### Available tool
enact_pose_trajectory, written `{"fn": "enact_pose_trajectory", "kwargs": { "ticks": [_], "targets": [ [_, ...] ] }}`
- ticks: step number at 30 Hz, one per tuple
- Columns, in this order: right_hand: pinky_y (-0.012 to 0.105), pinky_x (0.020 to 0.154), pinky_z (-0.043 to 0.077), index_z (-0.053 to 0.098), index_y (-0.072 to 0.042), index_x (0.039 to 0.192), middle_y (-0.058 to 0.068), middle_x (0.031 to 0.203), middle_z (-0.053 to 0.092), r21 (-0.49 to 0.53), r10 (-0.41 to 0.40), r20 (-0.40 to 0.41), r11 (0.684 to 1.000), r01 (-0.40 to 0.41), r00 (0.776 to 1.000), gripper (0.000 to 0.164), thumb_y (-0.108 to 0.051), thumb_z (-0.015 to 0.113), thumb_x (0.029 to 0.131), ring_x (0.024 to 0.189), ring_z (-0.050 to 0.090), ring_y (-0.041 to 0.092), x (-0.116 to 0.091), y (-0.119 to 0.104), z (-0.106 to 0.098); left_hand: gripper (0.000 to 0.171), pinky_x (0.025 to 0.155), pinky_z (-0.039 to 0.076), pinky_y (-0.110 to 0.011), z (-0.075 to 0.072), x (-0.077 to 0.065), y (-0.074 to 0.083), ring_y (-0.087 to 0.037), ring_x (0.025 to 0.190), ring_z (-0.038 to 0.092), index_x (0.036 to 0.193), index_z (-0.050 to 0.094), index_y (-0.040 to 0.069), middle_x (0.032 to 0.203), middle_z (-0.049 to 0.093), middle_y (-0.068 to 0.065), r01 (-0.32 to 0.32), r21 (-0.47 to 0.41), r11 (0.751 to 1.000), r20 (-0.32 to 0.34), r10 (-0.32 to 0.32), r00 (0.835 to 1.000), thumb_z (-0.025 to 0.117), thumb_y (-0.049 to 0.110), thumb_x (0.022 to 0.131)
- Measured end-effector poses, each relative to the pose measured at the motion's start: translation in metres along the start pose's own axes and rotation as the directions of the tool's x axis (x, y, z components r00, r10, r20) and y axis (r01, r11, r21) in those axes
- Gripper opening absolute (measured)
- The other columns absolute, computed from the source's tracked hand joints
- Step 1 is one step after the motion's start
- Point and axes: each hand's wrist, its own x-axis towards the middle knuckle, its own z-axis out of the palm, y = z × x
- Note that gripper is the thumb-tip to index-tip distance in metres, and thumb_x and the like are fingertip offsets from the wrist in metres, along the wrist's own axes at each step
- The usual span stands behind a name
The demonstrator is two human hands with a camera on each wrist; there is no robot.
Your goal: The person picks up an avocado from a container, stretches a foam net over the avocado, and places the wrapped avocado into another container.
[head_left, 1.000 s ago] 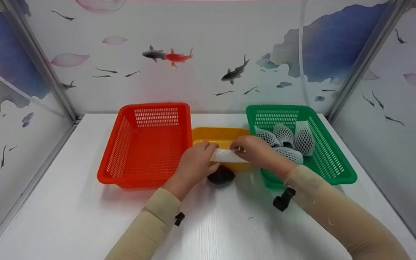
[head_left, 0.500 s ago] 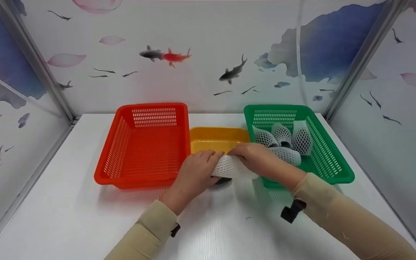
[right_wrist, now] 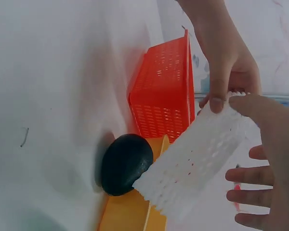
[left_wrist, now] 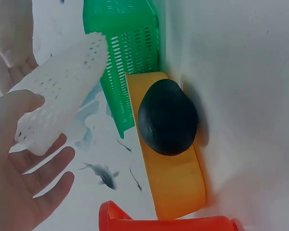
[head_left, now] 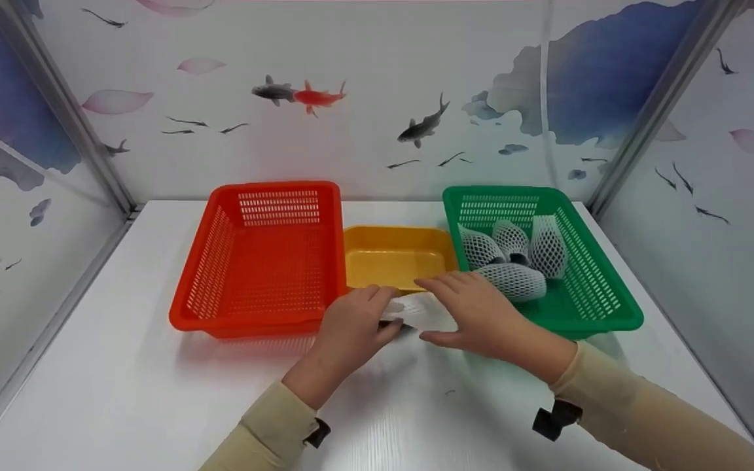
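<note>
A white foam net sleeve is stretched out above the table between the hands. My left hand holds it at its left end, thumb on one side and fingers on the other. At the opposite end, my right hand is spread with its thumb and fingers apart and extended; whether it touches the foam is unclear. Below the sleeve, a dark, smooth, egg-shaped fruit like an avocado lies on the table in front of the yellow tray. In the head view this fruit is mostly hidden.
On the left stands a red basket with nothing visible in it. A green basket at the right contains several items in white foam nets. The yellow tray sits between the baskets, and patterned walls surround the table.
The sleeve has come down and nearer from over the yellow tray. My right hand, earlier gripping its right end, has spread its fingers. My left hand keeps its hold.
</note>
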Motion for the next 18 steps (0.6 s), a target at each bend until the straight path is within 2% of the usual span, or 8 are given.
{"fn": "enact_pose_trajectory", "kwargs": {
  "ticks": [4, 6, 8, 12, 13, 14, 16, 18],
  "targets": [
    [0.046, 0.098, 0.043, 0.046, -0.009, 0.139, 0.007, 0.124, 0.06, -0.012, -0.003, -0.063, 1.0, 0.002, 0.998, 0.085, -0.052, 0.08, 0.075, 0.115, 0.052, 0.028, -0.003, -0.005, 0.013, 0.04, 0.088, 0.052, -0.029, -0.001, -0.002, 0.007, -0.016, 0.098, 0.063, 0.122, 0.062, 0.011, 0.112, 0.067, -0.002, 0.099, -0.155, 0.983, 0.065, -0.09, 0.994, 0.074, 0.029, 0.088],
    [0.046, 0.098, 0.043, 0.045, -0.009, 0.139, 0.007, 0.125, 0.06, 0.004, 0.011, -0.089, 1.0, -0.01, 0.996, 0.087, -0.05, 0.083, 0.073, 0.115, 0.052, 0.028, -0.003, -0.007, 0.02, 0.04, 0.091, 0.051, -0.029, 0.0, -0.002, 0.01, -0.015, 0.102, 0.062, 0.124, 0.061, 0.012, 0.116, 0.066, 0.0, 0.178, -0.272, 0.946, 0.107, -0.153, 0.982, 0.074, 0.026, 0.089],
    [0.046, 0.097, 0.044, 0.044, -0.009, 0.138, 0.008, 0.125, 0.06, 0.03, 0.033, -0.122, 0.999, -0.03, 0.992, 0.088, -0.047, 0.086, 0.071, 0.114, 0.053, 0.028, -0.002, -0.008, 0.026, 0.039, 0.091, 0.05, -0.03, 0.0, -0.003, 0.013, -0.015, 0.103, 0.061, 0.125, 0.06, 0.015, 0.117, 0.064, 0.002, 0.283, -0.407, 0.868, 0.166, -0.234, 0.958, 0.073, 0.023, 0.089],
    [0.045, 0.089, 0.05, 0.046, -0.01, 0.134, 0.008, 0.119, 0.062, 0.062, 0.062, -0.193, 0.997, -0.051, 0.979, 0.084, -0.037, 0.09, 0.068, 0.104, 0.058, 0.028, -0.003, -0.011, 0.039, 0.034, 0.089, 0.052, -0.034, 0.002, -0.005, 0.016, -0.017, 0.099, 0.061, 0.12, 0.059, 0.018, 0.115, 0.064, 0.004, 0.457, -0.615, 0.643, 0.278, -0.367, 0.888, 0.073, 0.021, 0.089],
    [0.044, 0.086, 0.051, 0.047, -0.01, 0.132, 0.008, 0.117, 0.063, 0.062, 0.06, -0.211, 0.997, -0.047, 0.976, 0.082, -0.035, 0.091, 0.067, 0.1, 0.059, 0.028, -0.003, -0.012, 0.042, 0.033, 0.089, 0.053, -0.035, 0.002, -0.006, 0.016, -0.018, 0.098, 0.061, 0.118, 0.059, 0.018, 0.115, 0.064, 0.004, 0.479, -0.638, 0.603, 0.298, -0.381, 0.875, 0.073, 0.022, 0.089],
    [0.043, 0.084, 0.052, 0.047, -0.01, 0.131, 0.008, 0.115, 0.063, 0.058, 0.05, -0.233, 0.998, -0.038, 0.971, 0.081, -0.031, 0.091, 0.067, 0.097, 0.06, 0.028, -0.003, -0.012, 0.044, 0.032, 0.088, 0.053, -0.036, 0.003, -0.006, 0.016, -0.019, 0.097, 0.06, 0.117, 0.059, 0.018, 0.114, 0.064, 0.003, 0.494, -0.654, 0.573, 0.316, -0.386, 0.867, 0.073, 0.022, 0.088],
    [0.041, 0.079, 0.054, 0.049, -0.009, 0.128, 0.007, 0.108, 0.065, 0.038, 0.013, -0.281, 0.999, -0.003, 0.96, 0.076, -0.025, 0.092, 0.067, 0.089, 0.062, 0.027, -0.003, -0.011, 0.048, 0.035, 0.088, 0.053, -0.036, 0.005, -0.007, 0.015, -0.02, 0.097, 0.059, 0.117, 0.058, 0.019, 0.114, 0.063, 0.003, 0.509, -0.657, 0.557, 0.346, -0.378, 0.859, 0.075, 0.022, 0.087],
    [0.04, 0.076, 0.055, 0.052, -0.008, 0.125, 0.006, 0.103, 0.065, 0.015, -0.029, -0.323, 0.999, 0.036, 0.946, 0.071, -0.017, 0.092, 0.066, 0.083, 0.062, 0.026, -0.004, -0.01, 0.051, 0.044, 0.089, 0.052, -0.037, 0.006, -0.009, 0.012, -0.019, 0.1, 0.057, 0.121, 0.055, 0.02, 0.116, 0.06, 0.003, 0.507, -0.635, 0.583, 0.377, -0.338, 0.862, 0.078, 0.021, 0.083]
  ]
}}
